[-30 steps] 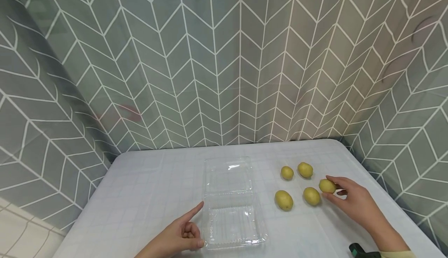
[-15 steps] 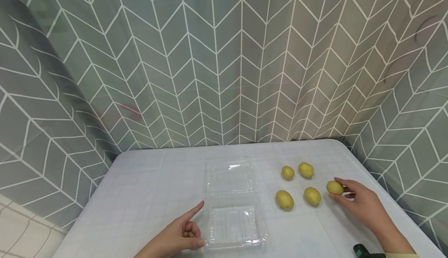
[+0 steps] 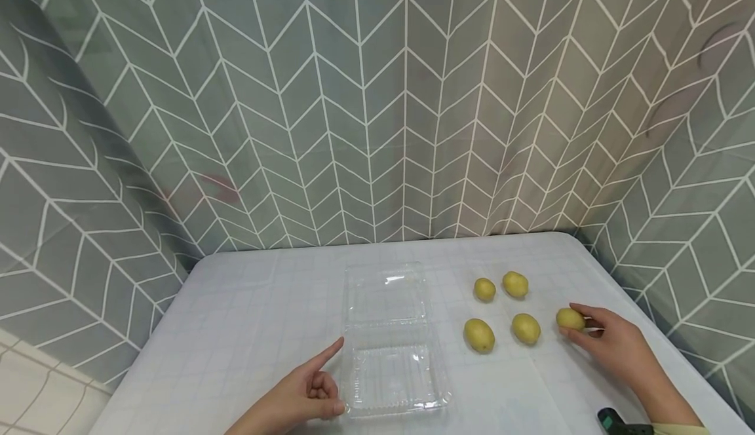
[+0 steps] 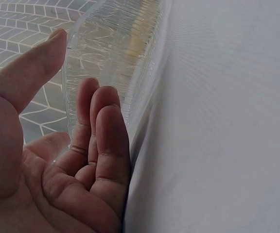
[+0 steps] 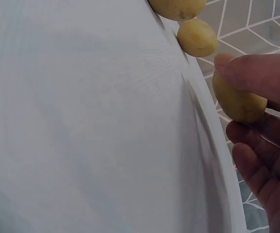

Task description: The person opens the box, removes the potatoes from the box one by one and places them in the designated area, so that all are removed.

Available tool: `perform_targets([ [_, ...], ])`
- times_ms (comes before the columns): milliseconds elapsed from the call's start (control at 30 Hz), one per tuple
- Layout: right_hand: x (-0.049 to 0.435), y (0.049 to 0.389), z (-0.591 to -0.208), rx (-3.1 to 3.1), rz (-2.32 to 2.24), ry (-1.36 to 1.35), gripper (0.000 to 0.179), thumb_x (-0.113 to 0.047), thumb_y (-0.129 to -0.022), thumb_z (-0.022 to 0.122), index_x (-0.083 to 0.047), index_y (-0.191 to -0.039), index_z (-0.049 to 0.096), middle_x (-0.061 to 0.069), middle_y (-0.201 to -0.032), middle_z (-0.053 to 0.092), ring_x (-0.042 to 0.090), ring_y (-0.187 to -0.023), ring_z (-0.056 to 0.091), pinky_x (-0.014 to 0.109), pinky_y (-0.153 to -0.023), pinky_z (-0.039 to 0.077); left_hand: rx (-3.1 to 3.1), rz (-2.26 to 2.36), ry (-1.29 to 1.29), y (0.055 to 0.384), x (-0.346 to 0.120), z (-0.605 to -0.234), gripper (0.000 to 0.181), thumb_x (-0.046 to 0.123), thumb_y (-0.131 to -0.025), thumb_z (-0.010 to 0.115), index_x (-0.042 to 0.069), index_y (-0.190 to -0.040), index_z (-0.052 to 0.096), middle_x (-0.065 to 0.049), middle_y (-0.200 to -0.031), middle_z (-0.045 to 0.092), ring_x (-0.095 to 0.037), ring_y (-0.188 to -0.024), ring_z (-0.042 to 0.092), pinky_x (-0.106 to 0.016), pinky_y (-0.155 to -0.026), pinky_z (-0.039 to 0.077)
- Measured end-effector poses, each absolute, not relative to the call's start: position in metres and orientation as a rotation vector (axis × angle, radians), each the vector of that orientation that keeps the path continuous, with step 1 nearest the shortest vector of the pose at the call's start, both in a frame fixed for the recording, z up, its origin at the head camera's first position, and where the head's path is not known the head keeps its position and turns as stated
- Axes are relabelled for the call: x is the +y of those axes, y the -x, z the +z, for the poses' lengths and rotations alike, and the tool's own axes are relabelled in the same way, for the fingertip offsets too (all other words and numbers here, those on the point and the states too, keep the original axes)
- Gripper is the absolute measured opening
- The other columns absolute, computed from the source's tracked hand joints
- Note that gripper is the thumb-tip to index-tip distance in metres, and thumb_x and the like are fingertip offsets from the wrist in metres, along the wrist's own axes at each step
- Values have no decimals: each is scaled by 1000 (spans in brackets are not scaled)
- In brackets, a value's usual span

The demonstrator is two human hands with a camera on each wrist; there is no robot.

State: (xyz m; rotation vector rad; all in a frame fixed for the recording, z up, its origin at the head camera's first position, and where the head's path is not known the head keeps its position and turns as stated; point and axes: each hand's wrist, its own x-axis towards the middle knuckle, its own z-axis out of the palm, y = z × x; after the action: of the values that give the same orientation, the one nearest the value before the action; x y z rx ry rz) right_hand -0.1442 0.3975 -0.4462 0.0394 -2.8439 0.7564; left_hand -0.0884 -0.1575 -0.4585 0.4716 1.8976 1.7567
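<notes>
In the head view, my right hand [image 3: 613, 343] pinches a yellow lemon [image 3: 570, 319] between thumb and fingertips at the right side of the table. The right wrist view shows the thumb [image 5: 256, 73] laid over the held lemon [image 5: 239, 99], with fingertips beneath it. A clear plastic clamshell container [image 3: 392, 379] lies unfolded in the middle, its lid [image 3: 386, 294] flat toward the back. My left hand [image 3: 301, 392] touches the container's left edge with a straight index finger and the thumb tip; its other fingers are loosely bent, as the left wrist view shows.
Several other lemons lie right of the container: a large one [image 3: 479, 335], one nearer the right hand [image 3: 526, 329], a small one [image 3: 485, 289] and one at the back [image 3: 516, 284]. A white cloth covers the table [image 3: 253, 330]. Patterned curtains [image 3: 377, 107] surround it.
My right hand has carried the pinched lemon to the right, away from the neighbouring lemon, and slightly toward me. My left hand and the container have stayed in place.
</notes>
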Motion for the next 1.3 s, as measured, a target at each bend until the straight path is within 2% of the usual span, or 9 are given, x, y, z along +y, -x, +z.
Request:
perform_targets([
  [233,405,147,-452,-2911,753,43,78,-49,-82,77,9,-129,57,27,-112,64,37,-92,64,49,-72,53,1893,1749,-467,89,-158,-459,95,11,-88,75,9,-159,12,-7,-89,61,-11,-78,59,-24,-73,51],
  [567,407,149,-461,-2909,797,87,83,-54,-82,76,8,-132,53,27,-117,61,34,-93,62,43,-71,50,1934,1710,-428,88,-161,-459,95,14,-88,76,12,-160,13,-10,-89,64,-13,-78,58,-23,-70,50],
  [800,409,147,-464,-2894,816,111,82,-56,-81,76,6,-130,56,26,-118,60,31,-91,60,37,-69,48,1952,1709,-413,88,-159,-458,95,15,-87,77,12,-160,15,-9,-89,64,-14,-79,59,-24,-70,51],
  [1033,409,145,-464,-2880,814,97,81,-56,-81,76,5,-131,55,27,-119,59,31,-91,60,37,-69,48,1907,1758,-421,89,-158,-459,97,11,-87,77,15,-160,14,-10,-88,64,-16,-77,61,-29,-71,54],
  [1300,408,146,-466,-2887,827,100,82,-57,-82,74,5,-132,54,27,-122,58,32,-93,59,38,-71,48,1944,1741,-441,90,-160,-460,91,12,-90,73,15,-160,15,-10,-89,65,-15,-76,62,-29,-71,54],
])
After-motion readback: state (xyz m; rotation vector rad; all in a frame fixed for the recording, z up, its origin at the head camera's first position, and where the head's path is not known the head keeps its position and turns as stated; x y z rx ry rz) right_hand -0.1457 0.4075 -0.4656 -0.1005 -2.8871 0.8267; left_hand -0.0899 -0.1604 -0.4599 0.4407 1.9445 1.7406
